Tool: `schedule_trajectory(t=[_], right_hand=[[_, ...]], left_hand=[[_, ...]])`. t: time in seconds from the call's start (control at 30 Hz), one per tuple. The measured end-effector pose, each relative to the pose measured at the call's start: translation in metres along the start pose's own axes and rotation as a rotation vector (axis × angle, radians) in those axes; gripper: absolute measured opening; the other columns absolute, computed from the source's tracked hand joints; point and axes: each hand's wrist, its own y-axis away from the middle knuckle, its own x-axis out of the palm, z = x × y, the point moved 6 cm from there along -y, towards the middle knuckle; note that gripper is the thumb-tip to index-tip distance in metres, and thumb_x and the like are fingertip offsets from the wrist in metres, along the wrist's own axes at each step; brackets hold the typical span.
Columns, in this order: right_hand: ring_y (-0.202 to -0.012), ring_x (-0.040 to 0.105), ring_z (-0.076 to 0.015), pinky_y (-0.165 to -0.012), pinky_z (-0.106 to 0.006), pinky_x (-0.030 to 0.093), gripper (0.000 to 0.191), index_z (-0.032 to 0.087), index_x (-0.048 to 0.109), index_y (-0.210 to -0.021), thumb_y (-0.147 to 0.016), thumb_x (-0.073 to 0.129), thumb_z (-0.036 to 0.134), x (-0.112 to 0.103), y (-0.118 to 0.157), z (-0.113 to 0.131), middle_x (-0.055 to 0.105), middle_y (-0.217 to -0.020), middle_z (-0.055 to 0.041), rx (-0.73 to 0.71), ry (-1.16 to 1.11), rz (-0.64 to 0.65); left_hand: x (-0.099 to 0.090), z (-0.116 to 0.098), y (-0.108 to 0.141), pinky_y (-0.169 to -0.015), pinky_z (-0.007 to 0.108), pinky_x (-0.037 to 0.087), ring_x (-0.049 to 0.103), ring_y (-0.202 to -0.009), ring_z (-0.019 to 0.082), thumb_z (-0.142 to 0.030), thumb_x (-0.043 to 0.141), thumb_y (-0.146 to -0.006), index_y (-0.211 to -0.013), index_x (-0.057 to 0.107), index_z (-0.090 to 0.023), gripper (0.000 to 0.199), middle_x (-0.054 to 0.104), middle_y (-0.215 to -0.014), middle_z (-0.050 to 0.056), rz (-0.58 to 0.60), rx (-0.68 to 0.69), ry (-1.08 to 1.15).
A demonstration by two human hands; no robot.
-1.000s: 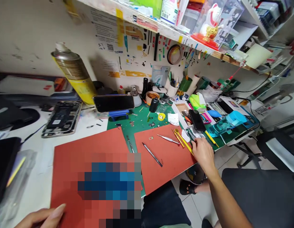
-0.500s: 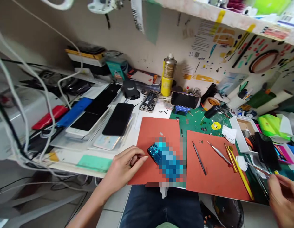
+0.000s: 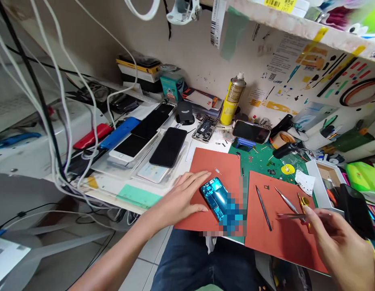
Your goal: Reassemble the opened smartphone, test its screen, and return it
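Observation:
A blue, shiny phone point(image 3: 216, 199) lies on the left red mat point(image 3: 202, 161), its lower part blurred out. My left hand point(image 3: 185, 199) is just left of it, fingers stretched out and thumb apart, holding nothing. Over the right red mat point(image 3: 284, 246), my right hand point(image 3: 335, 238) grips thin metal tweezers point(image 3: 292, 216), their tips pointing left. Below and beyond them lie a dark slim pry tool point(image 3: 263, 208), a silver pointed tool point(image 3: 286, 199) and a gold screwdriver point(image 3: 301, 200), partly hidden by the hand. A small SIM tray point(image 3: 266, 187) rests near the mat's top.
Several phones and screens, including a black one point(image 3: 168, 147), lie at the left. An opened phone point(image 3: 205, 128), a yellow spray can point(image 3: 232, 99) and a propped phone point(image 3: 251, 131) stand behind. White cables point(image 3: 61, 97) hang at left; a white box point(image 3: 325, 182) sits right.
My left hand has opened and moved to the phone's left edge. My right hand has come left over the right mat with the tweezers. The view has swung left.

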Motion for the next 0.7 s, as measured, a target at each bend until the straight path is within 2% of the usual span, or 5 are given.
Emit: schedule_trajectory(t=[0.17,0.3,0.4,0.5,0.7], right_hand=[[-0.075,0.075,-0.0253,-0.066,-0.032,0.056,0.058,0.025,0.079,-0.081,-0.081,0.075,0.082,0.033,-0.006,0.020,0.082,-0.087,-0.0062,0.067,-0.182,0.265],[-0.079,0.079,-0.0270,-0.071,-0.034,0.063,0.045,0.025,0.078,-0.084,-0.091,0.076,0.069,0.025,-0.012,0.035,0.081,-0.086,-0.0082,0.168,-0.381,0.184],[-0.075,0.080,-0.0274,-0.068,-0.040,0.068,0.033,0.025,0.075,-0.095,-0.097,0.075,0.058,0.032,-0.015,0.075,0.081,-0.089,-0.0100,0.183,-0.722,0.202],[-0.077,0.081,-0.0243,-0.073,-0.041,0.071,0.025,0.025,0.072,-0.104,-0.095,0.083,0.045,0.062,-0.015,0.130,0.081,-0.091,-0.0061,0.124,-0.978,0.375],[-0.082,0.084,-0.0225,-0.079,-0.038,0.074,0.026,0.022,0.074,-0.101,-0.091,0.089,0.039,0.123,0.004,0.184,0.086,-0.098,-0.0056,0.072,-1.030,0.542]], left_hand=[[0.000,0.002,-0.023,-0.117,0.054,0.050,0.055,-0.138,0.031,-0.036,0.086,-0.092,-0.173,0.025,-0.046,0.102,0.057,-0.153,0.011,0.130,0.007,0.118],[0.000,0.003,-0.033,-0.113,0.053,0.050,0.056,-0.130,0.031,-0.035,0.090,-0.088,-0.170,0.033,-0.044,0.101,0.059,-0.140,0.010,0.149,0.027,0.150],[0.001,0.000,-0.032,-0.111,0.051,0.049,0.056,-0.127,0.031,-0.037,0.091,-0.087,-0.169,0.036,-0.040,0.100,0.061,-0.139,0.010,0.137,0.039,0.132],[0.006,-0.004,-0.024,-0.108,0.049,0.050,0.058,-0.120,0.031,-0.042,0.093,-0.084,-0.168,0.038,-0.035,0.101,0.064,-0.131,0.009,0.095,0.043,0.091],[0.013,-0.014,-0.002,-0.105,0.049,0.052,0.057,-0.127,0.032,-0.046,0.083,-0.092,-0.150,0.053,-0.025,0.068,0.064,-0.147,0.014,-0.003,0.127,0.007]])
